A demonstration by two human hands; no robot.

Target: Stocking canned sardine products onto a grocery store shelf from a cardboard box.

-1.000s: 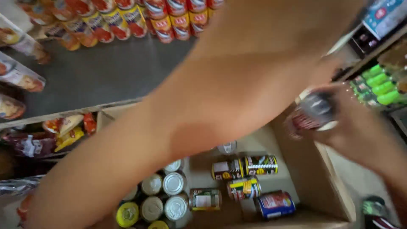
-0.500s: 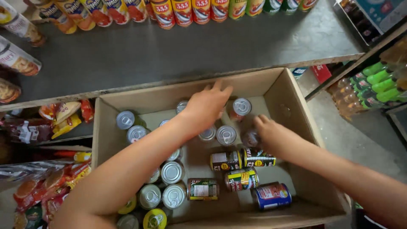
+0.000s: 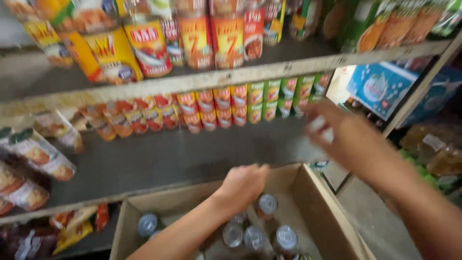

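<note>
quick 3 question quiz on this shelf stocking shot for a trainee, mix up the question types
1. True or false: the left hand is down inside the open brown cardboard box.
2. Which hand is raised toward the row of red and green cans on the grey shelf?
3. The silver-topped round tins in the box stand: A upright, B stacked on the floor.

Key: 1 true; 2 the right hand; 3 A.

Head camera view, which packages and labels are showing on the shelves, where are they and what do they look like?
Top shelf cans: upright cylinders, red, orange and yellow labels.
Middle shelf row: small cans, red-orange labels at left, green ones at right.
Pouches: shelf's left end, lying tilted, pale with red.
Blue carton: right, behind the upright.
Cardboard box: below, holding silver-topped cans by the left hand.
</note>
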